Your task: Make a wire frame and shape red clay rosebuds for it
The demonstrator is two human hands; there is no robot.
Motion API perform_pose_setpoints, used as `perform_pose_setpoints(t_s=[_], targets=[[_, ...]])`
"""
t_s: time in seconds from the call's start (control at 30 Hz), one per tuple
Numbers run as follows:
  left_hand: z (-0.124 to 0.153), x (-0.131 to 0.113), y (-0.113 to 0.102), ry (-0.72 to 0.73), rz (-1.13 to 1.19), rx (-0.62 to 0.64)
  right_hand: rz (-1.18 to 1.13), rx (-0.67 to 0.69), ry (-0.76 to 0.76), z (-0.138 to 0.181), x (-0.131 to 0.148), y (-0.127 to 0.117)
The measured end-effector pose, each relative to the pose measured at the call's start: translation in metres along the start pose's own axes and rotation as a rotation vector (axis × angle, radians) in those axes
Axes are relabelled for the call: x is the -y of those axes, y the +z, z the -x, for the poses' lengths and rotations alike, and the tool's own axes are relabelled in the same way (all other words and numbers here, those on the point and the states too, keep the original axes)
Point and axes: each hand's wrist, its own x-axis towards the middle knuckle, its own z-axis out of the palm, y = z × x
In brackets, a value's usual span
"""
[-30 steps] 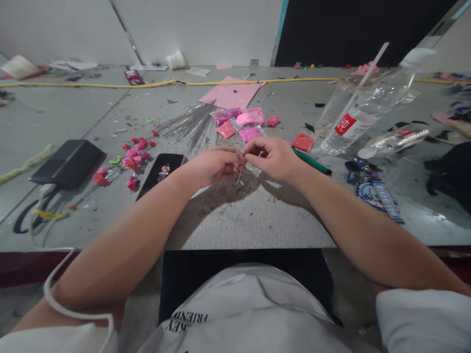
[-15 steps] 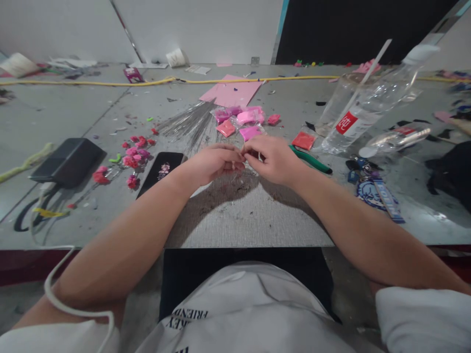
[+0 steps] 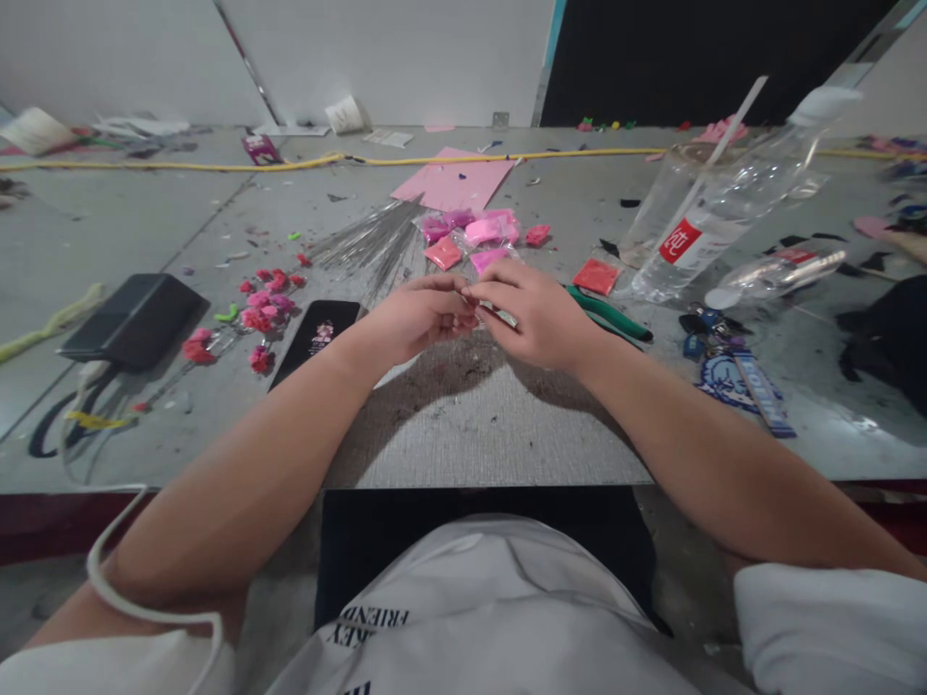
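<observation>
My left hand [image 3: 416,317] and my right hand [image 3: 532,311] meet fingertip to fingertip above the grey mat [image 3: 485,425] in the middle of the table. Both are pinched shut on a small clear item [image 3: 499,314] between them, too small to name. Just behind the hands lie several small bags of pink and orange clay [image 3: 478,236] and a fan of thin metal wires [image 3: 369,246]. Green-handled pliers [image 3: 612,317] lie right beside my right hand.
Small pink and red clay flowers [image 3: 261,309] lie at the left with a black phone [image 3: 315,333] and a black case [image 3: 134,319]. Two clear plastic bottles [image 3: 714,217], a key bunch [image 3: 731,362], a pink sheet [image 3: 456,183] and a yellow cord [image 3: 217,167] are also on the table.
The thin wire seen hanging below the fingers a second ago no longer shows. Both hands have shifted slightly away from me and their fingertips have closed tighter together.
</observation>
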Motion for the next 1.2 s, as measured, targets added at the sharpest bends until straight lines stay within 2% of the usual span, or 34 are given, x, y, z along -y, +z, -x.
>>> perform_pose_setpoints(t_s=[0.17, 0.43, 0.6, 1.07, 1.2], targets=[[0.0, 0.0, 0.002, 0.039, 0.055, -0.027, 0.016, -0.018, -0.064, 0.004, -0.004, 0.003], [-0.001, 0.007, 0.007, 0.134, 0.144, 0.035, -0.012, -0.155, -0.103, 0.003, -0.014, 0.011], [0.0, 0.009, 0.009, 0.201, 0.141, 0.013, -0.064, -0.233, -0.103, 0.001, -0.011, 0.01], [0.003, 0.009, 0.016, 0.172, 0.111, -0.088, -0.282, -0.291, 0.234, 0.0, -0.006, 0.013], [0.002, 0.008, 0.017, 0.107, 0.113, -0.104, -0.363, -0.31, 0.281, -0.001, -0.003, 0.015]])
